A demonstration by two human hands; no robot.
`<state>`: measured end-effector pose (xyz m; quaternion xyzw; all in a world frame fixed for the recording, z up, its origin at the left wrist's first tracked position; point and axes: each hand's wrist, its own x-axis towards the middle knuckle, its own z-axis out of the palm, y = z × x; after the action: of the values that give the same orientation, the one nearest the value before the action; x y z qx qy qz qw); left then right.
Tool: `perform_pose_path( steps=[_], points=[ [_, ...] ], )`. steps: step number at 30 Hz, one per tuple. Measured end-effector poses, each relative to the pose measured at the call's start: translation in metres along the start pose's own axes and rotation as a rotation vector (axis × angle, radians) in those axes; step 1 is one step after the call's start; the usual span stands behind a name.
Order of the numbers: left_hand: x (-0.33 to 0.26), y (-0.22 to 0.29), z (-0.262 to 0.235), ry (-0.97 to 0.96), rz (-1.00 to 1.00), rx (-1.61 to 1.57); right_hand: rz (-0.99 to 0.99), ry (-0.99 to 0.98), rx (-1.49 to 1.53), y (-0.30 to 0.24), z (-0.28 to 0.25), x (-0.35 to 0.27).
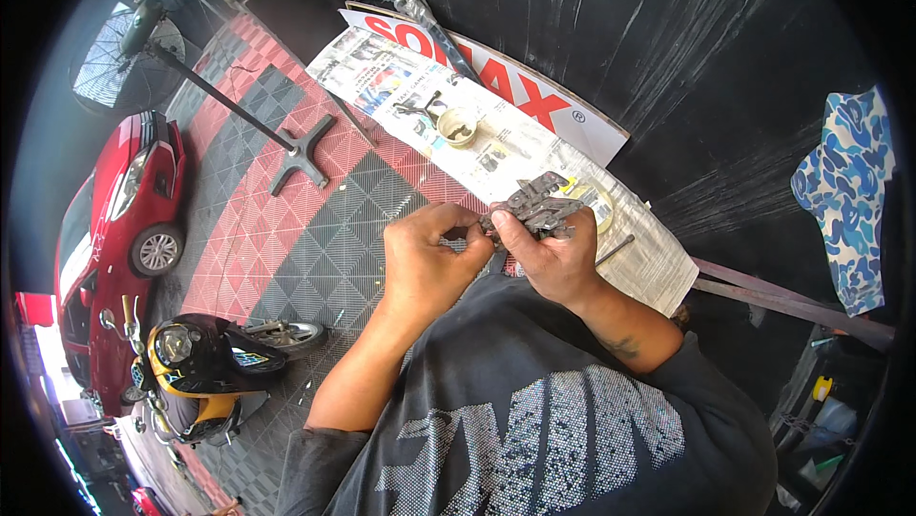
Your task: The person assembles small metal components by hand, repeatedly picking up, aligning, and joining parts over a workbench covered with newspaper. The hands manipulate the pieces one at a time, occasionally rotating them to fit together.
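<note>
A dark, grimy metal mechanical part point(537, 199) with several jointed pieces is held up in front of my chest, over the near edge of a narrow bench. Gripping its lower right side is my right hand point(561, 263), the thumb laid along the part. My left hand point(431, 263) is closed at the part's left end, thumb and fingers pinched together there. Whatever small piece may lie between those fingertips is hidden. Beyond the part, a round yellowish dish point(599, 203) is partly covered by it. A thin dark rod-like tool point(615, 250) lies right of my right hand.
Newspaper covers the bench point(658, 263). On it stand a small round tub point(457, 126) with dark bits and a black branched part point(420, 112). A lettered signboard point(596, 130) leans behind. Leftward are a pedestal fan point(229, 96), a scooter point(205, 363) and a red car point(114, 220).
</note>
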<state>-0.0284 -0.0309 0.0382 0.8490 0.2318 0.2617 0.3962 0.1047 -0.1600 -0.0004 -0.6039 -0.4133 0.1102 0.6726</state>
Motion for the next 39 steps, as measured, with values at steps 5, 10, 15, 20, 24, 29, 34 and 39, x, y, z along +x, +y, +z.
perform_pose_path(
  steps=[5, 10, 15, 20, 24, 29, 34, 39],
  points=[
    [-0.009, -0.007, -0.003, 0.016, -0.062, -0.052, 0.016, -0.001, 0.074, 0.004, 0.006, 0.000],
    [-0.013, -0.007, -0.015, -0.058, -0.071, -0.134, 0.089, 0.017, 0.085, 0.005, 0.010, -0.004],
    [-0.018, -0.014, -0.016, -0.073, -0.133, -0.207, 0.000, -0.007, 0.018, -0.002, 0.016, -0.006],
    [-0.024, -0.012, -0.022, -0.077, -0.197, -0.199, 0.006, -0.037, -0.023, -0.005, 0.019, -0.011],
    [-0.030, -0.015, -0.019, -0.035, -0.162, -0.124, -0.099, -0.047, -0.106, -0.018, 0.025, -0.013],
    [-0.037, -0.010, -0.019, 0.012, -0.135, -0.039, -0.173, -0.060, -0.126, -0.013, 0.028, -0.018],
    [-0.048, -0.027, -0.022, 0.004, -0.141, -0.229, 0.015, -0.019, 0.000, -0.017, 0.033, -0.019],
    [-0.053, -0.018, -0.034, -0.017, -0.170, -0.309, 0.092, 0.025, 0.147, -0.005, 0.036, -0.020]
  ],
)
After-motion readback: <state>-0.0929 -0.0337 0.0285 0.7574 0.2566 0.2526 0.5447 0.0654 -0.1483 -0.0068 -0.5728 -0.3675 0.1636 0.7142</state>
